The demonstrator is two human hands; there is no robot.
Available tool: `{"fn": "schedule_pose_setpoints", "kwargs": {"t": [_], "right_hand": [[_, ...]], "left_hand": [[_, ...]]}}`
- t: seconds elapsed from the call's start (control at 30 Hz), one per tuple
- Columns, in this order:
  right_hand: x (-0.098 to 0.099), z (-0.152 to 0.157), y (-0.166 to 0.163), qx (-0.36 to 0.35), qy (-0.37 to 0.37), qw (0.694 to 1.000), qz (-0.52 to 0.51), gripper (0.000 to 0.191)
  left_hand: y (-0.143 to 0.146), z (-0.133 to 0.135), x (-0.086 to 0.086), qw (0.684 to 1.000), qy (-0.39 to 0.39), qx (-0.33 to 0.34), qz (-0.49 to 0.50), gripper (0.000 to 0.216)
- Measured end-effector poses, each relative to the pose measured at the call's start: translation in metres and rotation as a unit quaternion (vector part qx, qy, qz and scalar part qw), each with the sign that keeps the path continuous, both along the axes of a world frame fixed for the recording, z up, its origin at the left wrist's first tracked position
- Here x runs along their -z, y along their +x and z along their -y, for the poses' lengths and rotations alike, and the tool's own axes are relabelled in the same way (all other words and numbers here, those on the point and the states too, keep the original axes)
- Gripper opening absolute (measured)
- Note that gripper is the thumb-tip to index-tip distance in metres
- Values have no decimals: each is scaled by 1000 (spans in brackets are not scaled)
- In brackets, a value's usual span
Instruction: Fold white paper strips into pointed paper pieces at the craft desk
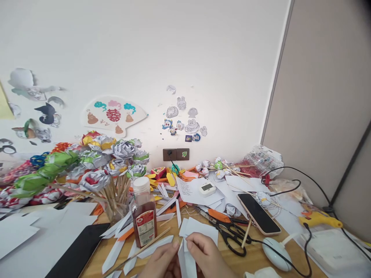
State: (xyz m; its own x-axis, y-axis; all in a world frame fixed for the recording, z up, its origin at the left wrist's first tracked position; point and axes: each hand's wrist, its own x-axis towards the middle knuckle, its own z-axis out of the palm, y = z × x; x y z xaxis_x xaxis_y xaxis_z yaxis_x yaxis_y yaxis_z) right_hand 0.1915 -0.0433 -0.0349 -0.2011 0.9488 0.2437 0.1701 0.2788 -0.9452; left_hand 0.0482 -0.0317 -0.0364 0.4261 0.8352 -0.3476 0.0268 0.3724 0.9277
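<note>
Because both hands meet at the low centre of the view, the entry begins there.

Item: folded white paper (185,264), one piece, raised between the hands above the wooden table (228,267), a fold running lengthwise. Left hand (162,260): closed on its left side, thumb at the top edge, other fingers partly hidden. Right hand (207,255): pinching its right side, thumb near the top.

Step in hand, by judgement: folding or creasing this piece. The next move seems to call for lining up the edges, steadying with one hand and pressing the crease with the other.

Just beyond the hands: loose white sheets (203,227), overlapping. To the left, folded paper strips (112,256), pointed at the ends, and a capped bottle (145,222) of reddish-brown liquid, upright. To the right, black scissors (222,231), a pale computer mouse (276,253) and a dark-screened phone (257,213).

Farther: a white timer (207,187) lying on papers; a yellow glue gun (321,220), right; paper flowers (123,148) on sticks, left.

Farthest: the wall, bearing brown sockets (176,154) and a fan-shaped cutout (116,116).
</note>
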Motion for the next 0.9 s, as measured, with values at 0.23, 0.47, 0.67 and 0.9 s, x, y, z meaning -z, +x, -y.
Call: {"fn": "schedule_pose_setpoints", "kwargs": {"t": [0.23, 0.47, 0.67, 0.9], "right_hand": [[2, 3, -1, 24, 43, 998, 47, 24], [-3, 5, -1, 5, 17, 1000, 18, 25], [-3, 3, -1, -9, -20, 1000, -14, 25], [-2, 1, -1, -16, -49, 998, -41, 26]], "left_hand": [[-1, 2, -10, 999, 31, 25, 26, 45], [-4, 1, -12, 999, -9, -17, 33, 38], [-4, 0, -9, 998, -5, -35, 49, 36], [-4, -5, -2, 998, 5, -14, 67, 39]]}}
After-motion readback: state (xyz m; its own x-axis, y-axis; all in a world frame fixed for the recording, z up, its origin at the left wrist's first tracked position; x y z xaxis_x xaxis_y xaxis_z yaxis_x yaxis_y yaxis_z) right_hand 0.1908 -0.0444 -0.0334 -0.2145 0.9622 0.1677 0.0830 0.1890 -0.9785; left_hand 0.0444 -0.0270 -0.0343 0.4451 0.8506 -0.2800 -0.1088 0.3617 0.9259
